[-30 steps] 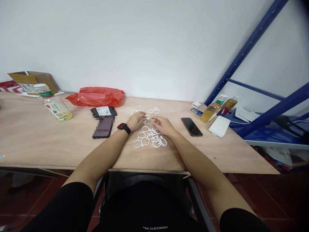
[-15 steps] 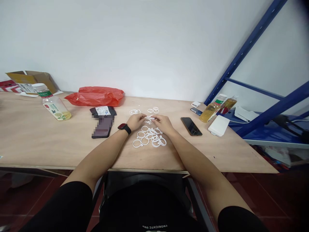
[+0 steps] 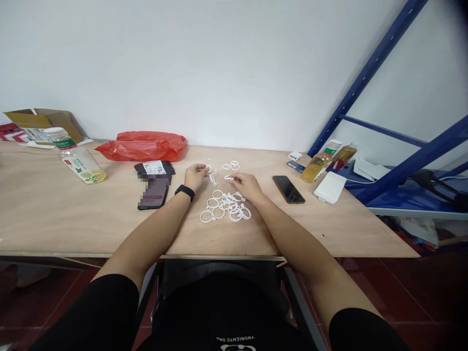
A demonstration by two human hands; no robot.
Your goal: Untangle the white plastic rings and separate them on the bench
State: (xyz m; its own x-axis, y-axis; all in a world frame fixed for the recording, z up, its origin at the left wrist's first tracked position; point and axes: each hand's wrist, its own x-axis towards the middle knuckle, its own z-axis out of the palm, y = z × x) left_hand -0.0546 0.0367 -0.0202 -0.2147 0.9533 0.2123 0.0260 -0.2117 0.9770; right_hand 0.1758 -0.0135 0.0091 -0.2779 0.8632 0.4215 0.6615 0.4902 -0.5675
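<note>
My left hand [image 3: 195, 176], with a black watch on the wrist, pinches white plastic curtain rings [image 3: 212, 178]; part of them hangs down toward the table. On the other side, my right hand [image 3: 247, 184] has its fingertips closed on a small white ring [image 3: 228, 178], seen nearly edge-on. A gap separates the two hands. Nearer to me, between my forearms, lies a loose pile of white curtain rings [image 3: 218, 212], each with a small knob or eyelet. A few more rings [image 3: 234, 165] rest beyond my right hand.
Left of my hands are a phone [image 3: 155, 194] with a blurred screen, a dark packet [image 3: 154, 168], a red plastic bag [image 3: 146, 146] and a tilted bottle [image 3: 82, 163]. On the right lie another phone [image 3: 288, 189], a white case [image 3: 329, 187] and a drink bottle [image 3: 320, 163] near blue shelving [image 3: 365, 73].
My hands have moved apart, the left one outward to the left with the rings in its fingers. The right hand stays nearly in place, holding a white ring. The view has shifted slightly.
</note>
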